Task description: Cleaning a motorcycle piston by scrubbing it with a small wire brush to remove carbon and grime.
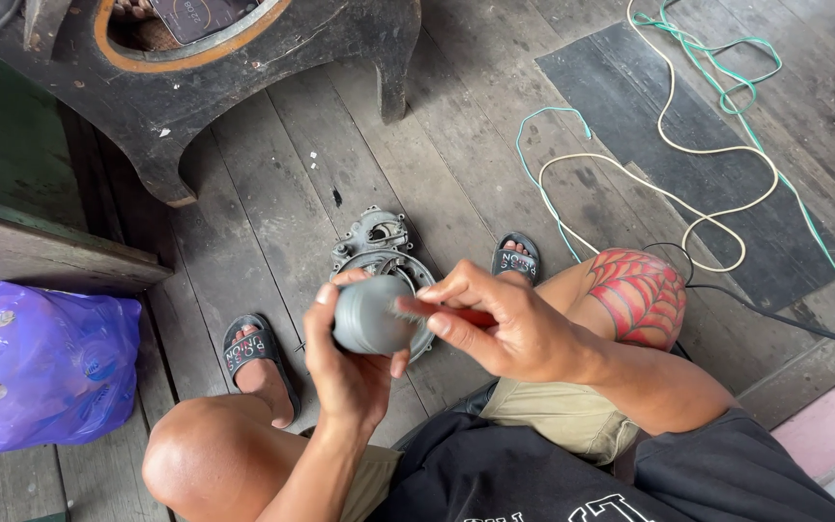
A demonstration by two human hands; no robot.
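My left hand (345, 362) grips a grey, rounded metal cup-like part (367, 317) and holds it up between my knees. My right hand (495, 319) pinches a small brush with a red handle (466, 316), its bristles touching the grey part's surface. Below the hands, on the wooden floor, lies a round grey metal engine cover (379, 246), partly hidden by the held part.
A purple plastic bag (45, 362) sits at the left. A dark wooden stand with an orange-rimmed opening (195, 58) stands at the top. White and green cords (698, 145) loop across a black mat (630, 87) at the right. My sandalled feet rest on the planks.
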